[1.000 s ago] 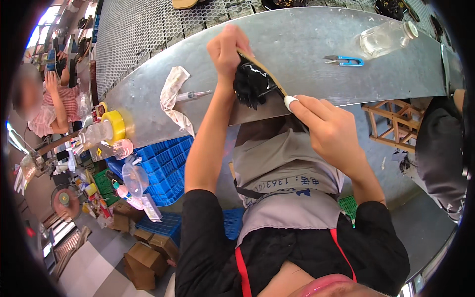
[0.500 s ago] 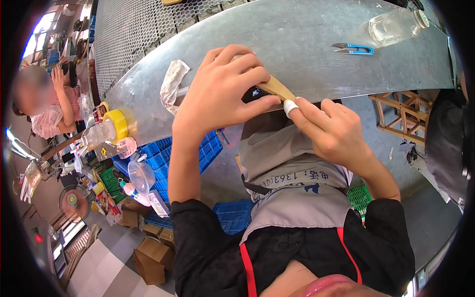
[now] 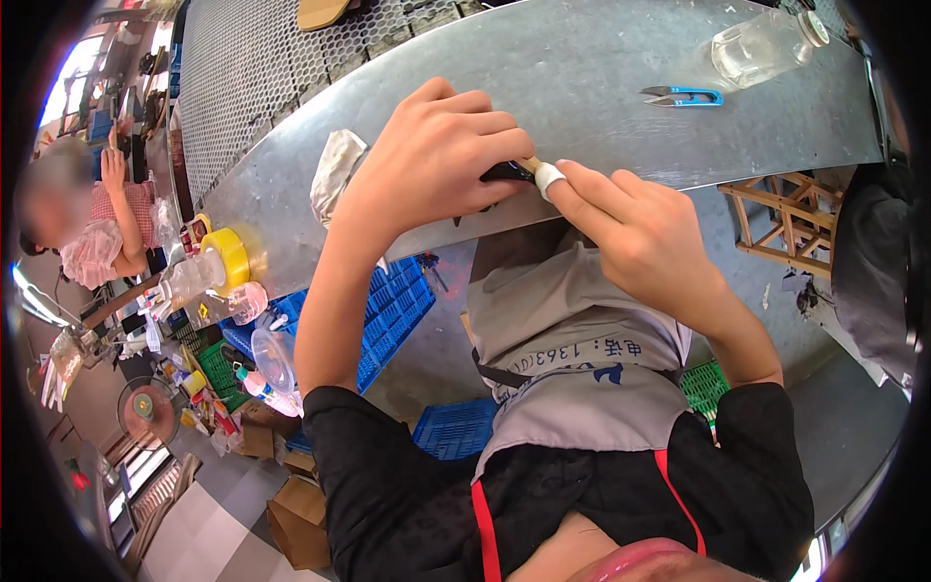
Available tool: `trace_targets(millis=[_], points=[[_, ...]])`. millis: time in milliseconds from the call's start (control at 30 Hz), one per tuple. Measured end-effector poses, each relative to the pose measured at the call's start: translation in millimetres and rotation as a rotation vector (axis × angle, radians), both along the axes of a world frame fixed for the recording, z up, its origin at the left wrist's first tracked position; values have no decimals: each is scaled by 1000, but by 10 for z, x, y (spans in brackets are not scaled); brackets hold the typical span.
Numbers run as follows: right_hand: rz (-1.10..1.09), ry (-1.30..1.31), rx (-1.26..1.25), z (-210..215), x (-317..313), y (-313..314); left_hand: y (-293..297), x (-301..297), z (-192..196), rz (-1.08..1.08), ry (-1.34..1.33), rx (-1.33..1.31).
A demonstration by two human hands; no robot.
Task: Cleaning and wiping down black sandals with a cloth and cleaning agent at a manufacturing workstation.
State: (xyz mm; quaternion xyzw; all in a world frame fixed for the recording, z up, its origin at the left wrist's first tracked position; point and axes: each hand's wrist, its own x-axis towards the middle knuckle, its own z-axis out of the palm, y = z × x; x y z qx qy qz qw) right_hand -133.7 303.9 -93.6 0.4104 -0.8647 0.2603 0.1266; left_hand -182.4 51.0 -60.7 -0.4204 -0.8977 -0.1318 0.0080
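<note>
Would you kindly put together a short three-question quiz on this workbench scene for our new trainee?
1. True or false: the blue-handled thread snips lie on the grey metal table, apart from both hands.
2. Which thing does the left hand cover? A) a small black item with a tan wooden piece B) the clear glass bottle C) the yellow tape roll
3. Fill in: the right hand wears white tape on one ____.

Key: 1 true; 2 A; 3 fingertip.
</note>
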Motion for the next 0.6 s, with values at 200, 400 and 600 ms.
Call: trace_targets(millis=[200,400,600], points=[[79,-75,153,104,28,287,54,-70,19,18,-40,-6],[73,-120,39,73,-103,125,71,-126,-21,-15,-11,26],[129,-246,139,130,-7,435,105,-150,-32,-16,-4,33]])
